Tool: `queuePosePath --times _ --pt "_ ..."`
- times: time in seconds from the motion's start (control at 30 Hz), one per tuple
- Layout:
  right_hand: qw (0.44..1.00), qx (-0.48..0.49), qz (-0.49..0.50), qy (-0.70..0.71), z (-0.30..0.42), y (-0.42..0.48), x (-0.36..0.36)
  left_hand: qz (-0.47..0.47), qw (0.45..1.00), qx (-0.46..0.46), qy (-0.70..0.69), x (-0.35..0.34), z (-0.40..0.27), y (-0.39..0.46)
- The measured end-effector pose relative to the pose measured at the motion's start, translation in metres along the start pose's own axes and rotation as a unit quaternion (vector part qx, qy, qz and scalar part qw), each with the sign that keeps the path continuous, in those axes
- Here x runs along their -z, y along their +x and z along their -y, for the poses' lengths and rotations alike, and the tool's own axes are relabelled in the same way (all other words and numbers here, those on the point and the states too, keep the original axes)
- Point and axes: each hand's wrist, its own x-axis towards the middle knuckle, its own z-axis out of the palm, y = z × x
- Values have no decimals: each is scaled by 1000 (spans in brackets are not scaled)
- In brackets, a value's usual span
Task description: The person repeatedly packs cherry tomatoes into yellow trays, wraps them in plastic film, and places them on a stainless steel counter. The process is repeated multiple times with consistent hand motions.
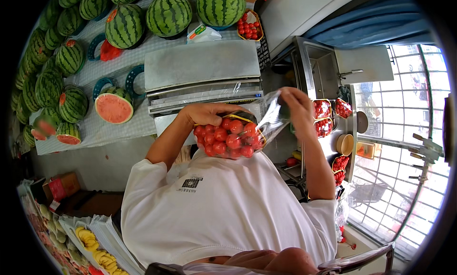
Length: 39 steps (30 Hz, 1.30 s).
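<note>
My left hand grips the rim of a yellow-edged basket of red cherry tomatoes, tilted in front of my chest. Clear plastic film covers the tomatoes and stretches up from the basket's right side. The fingers of my right hand are closed on the film's upper end, to the right of the basket. Just beyond my hands stands a metal hand wrapper with film across its front. The basket's underside is hidden.
Whole watermelons and a cut watermelon lie on the table at left. Another tomato basket stands behind the wrapper. At right are a metal sink, more tomato baskets and a round tan container.
</note>
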Motion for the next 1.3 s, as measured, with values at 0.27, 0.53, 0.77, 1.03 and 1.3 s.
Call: queuePosePath --times 0.27,0.53,0.77,1.03,1.3 --pt "911 -92 314 249 -143 -1 -110 -154 986 -34 54 13 36 -14" --pt "876 58 454 150 -127 -6 -136 -392 913 -48 100 20 53 -46" --pt "830 -244 362 347 -155 -40 -93 -335 916 126 -182 15 47 -18" --pt "735 -184 -169 631 -164 -81 17 -305 926 92 202 -38 77 207" --pt "712 -113 -400 566 -286 -158 223 -123 938 273 175 -109 289 369"
